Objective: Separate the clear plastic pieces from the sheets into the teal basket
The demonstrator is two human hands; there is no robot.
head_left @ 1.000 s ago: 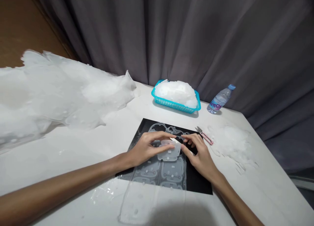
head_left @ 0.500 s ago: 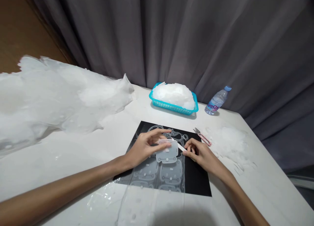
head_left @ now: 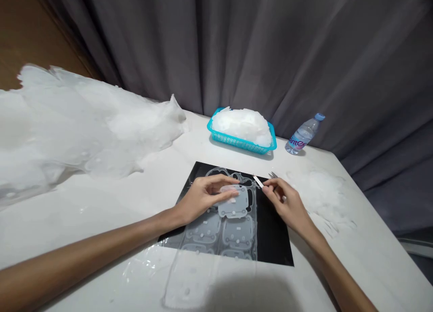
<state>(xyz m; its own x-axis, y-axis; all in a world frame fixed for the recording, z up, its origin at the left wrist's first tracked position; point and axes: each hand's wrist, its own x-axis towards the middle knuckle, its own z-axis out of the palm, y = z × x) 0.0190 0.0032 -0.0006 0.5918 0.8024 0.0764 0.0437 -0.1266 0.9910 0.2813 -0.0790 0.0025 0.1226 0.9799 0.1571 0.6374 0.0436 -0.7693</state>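
left hand (head_left: 202, 195): index stretched above thumb | right hand (head_left: 286, 204): thumb and index pinched | both forearms (head_left: 101, 257) angled inward

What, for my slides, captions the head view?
Left fingers hold a translucent plastic piece over a black rectangular sheet; right fingers pinch a slim white implement.

Through my feed the piece (head_left: 225, 210) looks like thin, translucent plastic, smooth and faintly frosted, and the sheet (head_left: 237, 233) like the same stuff, its clear margins glossier. I read the mat (head_left: 274, 240) as matt and smooth, the table (head_left: 111, 231) as smooth with a soft sheen. The basket (head_left: 241, 144) is molded plastic, the bottle (head_left: 306, 134) clear, shiny plastic, the curtain (head_left: 253, 41) dull cloth. I see bare metal on the snips (head_left: 273, 175); the stick's (head_left: 258, 181) material I can't tell.
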